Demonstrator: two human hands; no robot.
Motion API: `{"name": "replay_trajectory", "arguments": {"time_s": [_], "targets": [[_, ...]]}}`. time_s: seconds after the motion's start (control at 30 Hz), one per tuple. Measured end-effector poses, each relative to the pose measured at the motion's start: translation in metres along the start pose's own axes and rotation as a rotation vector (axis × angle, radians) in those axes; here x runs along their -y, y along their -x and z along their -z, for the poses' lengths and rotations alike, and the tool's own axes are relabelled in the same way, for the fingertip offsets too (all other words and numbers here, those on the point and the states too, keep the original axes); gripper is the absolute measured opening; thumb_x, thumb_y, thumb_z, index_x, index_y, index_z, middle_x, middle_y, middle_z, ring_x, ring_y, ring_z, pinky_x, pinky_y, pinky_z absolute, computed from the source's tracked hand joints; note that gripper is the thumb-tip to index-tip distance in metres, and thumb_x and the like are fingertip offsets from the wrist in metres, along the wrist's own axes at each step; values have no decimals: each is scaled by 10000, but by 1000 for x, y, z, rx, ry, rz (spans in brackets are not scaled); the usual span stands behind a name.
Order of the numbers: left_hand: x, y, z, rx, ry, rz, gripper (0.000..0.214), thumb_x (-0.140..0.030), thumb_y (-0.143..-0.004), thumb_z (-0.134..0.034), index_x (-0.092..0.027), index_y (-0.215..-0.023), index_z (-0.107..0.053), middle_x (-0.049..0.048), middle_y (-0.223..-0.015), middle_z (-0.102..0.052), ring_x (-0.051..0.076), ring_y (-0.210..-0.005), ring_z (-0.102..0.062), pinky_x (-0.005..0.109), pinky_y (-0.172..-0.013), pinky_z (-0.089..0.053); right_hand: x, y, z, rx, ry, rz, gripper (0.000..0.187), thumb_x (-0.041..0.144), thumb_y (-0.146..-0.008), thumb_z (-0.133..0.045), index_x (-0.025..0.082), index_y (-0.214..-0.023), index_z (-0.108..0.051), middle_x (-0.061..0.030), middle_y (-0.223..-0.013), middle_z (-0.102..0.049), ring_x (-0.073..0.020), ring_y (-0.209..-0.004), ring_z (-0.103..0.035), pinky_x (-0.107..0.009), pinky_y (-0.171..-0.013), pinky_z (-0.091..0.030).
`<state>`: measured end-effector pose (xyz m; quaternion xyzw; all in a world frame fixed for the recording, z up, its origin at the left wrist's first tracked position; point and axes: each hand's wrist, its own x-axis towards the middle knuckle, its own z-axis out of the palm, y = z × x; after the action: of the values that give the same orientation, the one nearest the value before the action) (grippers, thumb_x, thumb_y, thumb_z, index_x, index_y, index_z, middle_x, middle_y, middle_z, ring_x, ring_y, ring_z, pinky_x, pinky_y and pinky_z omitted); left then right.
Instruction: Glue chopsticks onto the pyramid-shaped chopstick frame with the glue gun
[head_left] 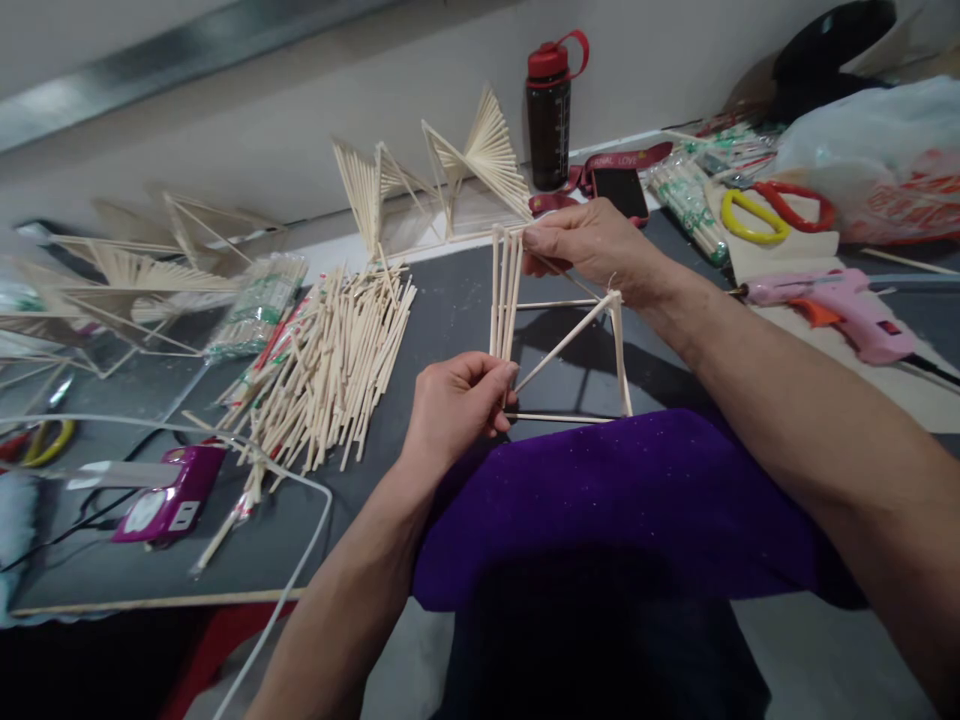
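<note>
A frame of thin wooden sticks (566, 346) stands on the dark table, with a row of several upright sticks (505, 290) at its left side. My left hand (466, 398) pinches the lower end of this row between thumb and fingers. At the upper end, the closed fingers of my right hand (581, 248) grip the stick tops; the exact contact is partly hidden by the fingers. A slanted stick runs from near my left hand up to the frame's top right corner. Left of the frame lies a pile of loose wooden sticks (337, 360).
Finished-looking twisted stick structures (484, 160) stand along the wall beside a dark bottle (549, 120). On the right lie a pink glue gun (840, 300), scissors (754, 217) and a plastic bag (877, 160). A purple power strip (169, 497) and white cable (319, 487) are at left.
</note>
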<state>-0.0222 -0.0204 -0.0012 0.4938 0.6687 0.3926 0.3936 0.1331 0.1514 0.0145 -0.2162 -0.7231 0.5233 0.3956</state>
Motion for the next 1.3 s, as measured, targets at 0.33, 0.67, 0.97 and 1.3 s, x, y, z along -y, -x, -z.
{"name": "replay_trajectory", "arguments": {"time_s": [0.33, 0.67, 0.97, 1.3], "targets": [[-2, -1, -1, 3, 6, 1, 232, -361, -836, -668, -151, -737, -663, 15, -615, -664, 86, -408, -582, 186, -372, -464, 1, -1, 0, -33, -8, -51, 276, 364, -838, -757, 176, -654, -674, 7, -551, -583, -94, -541, -481, -228, -503, -385], [0, -1, -2, 7, 18, -20, 241, -370, -835, -671, -153, -731, -663, 16, -614, -663, 80, -402, -575, 179, -373, -459, 7, -1, -2, -35, -15, -90, 290, 339, -818, -779, 181, -614, -646, 13, -548, -588, -86, -529, -487, -224, -487, -375], [1, -1, -1, 9, 15, -26, 236, -377, -844, -671, -160, -751, -668, 14, -623, -668, 74, -407, -573, 177, -389, -463, 7, 0, 1, 9, -11, -59, 360, 419, -859, -732, 195, -587, -661, -3, -556, -596, -96, -529, -485, -242, -511, -393], [-1, -1, -2, 13, 14, -30, 236, -358, -846, -667, -153, -728, -654, 4, -616, -658, 76, -405, -577, 173, -384, -454, 0, 0, 2, 36, -35, -39, 358, 460, -843, -739, 175, -633, -686, -15, -597, -629, -92, -549, -503, -227, -504, -378]]}}
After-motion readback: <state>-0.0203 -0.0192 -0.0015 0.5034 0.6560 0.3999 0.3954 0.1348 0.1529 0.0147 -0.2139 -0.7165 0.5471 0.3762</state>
